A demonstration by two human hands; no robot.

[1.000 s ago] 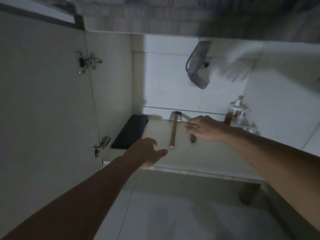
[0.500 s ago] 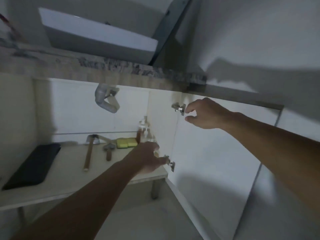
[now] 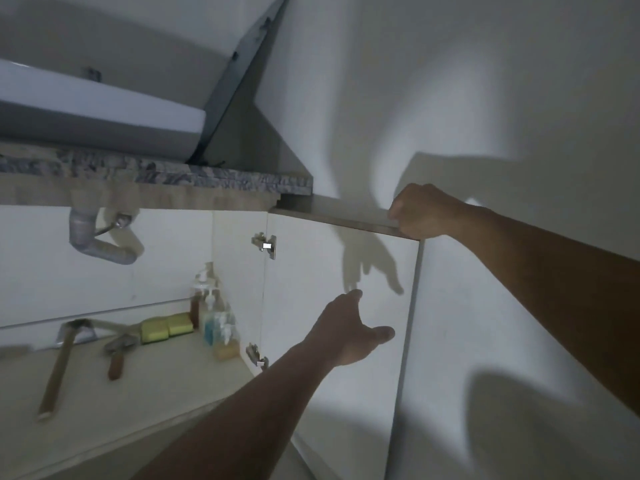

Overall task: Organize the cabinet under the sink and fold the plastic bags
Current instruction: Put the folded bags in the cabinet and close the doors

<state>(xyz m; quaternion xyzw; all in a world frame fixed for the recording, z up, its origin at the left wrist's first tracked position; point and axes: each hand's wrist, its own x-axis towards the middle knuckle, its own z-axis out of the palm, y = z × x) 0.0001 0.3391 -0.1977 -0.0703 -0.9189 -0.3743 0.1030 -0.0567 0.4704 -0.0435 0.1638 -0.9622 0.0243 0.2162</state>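
The cabinet under the sink stands open. Its right door (image 3: pixel 332 306) swings out toward me, white inside. My right hand (image 3: pixel 420 211) grips the door's top edge near the outer corner. With fingers straight, my left hand (image 3: pixel 349 329) reaches toward the door's inner face; I cannot tell whether it touches. On the cabinet shelf (image 3: pixel 145 382) lie a hammer (image 3: pixel 59 368), a smaller tool with a wooden handle (image 3: pixel 116 355), two yellow-green sponges (image 3: pixel 166 329) and several pump bottles (image 3: pixel 213 317). No plastic bags are in view.
A grey drain pipe (image 3: pixel 93 245) hangs under the stone counter edge (image 3: pixel 156 174). The white sink basin (image 3: pixel 104 109) sits above it. Hinges (image 3: pixel 265 244) join the door to the cabinet side. A white wall (image 3: pixel 502 306) lies to the right.
My view swung right from the cabinet's left side to its right door. My right hand left the shelf tools and rose to grip the door's top edge. My left hand moved to the door's inner face.
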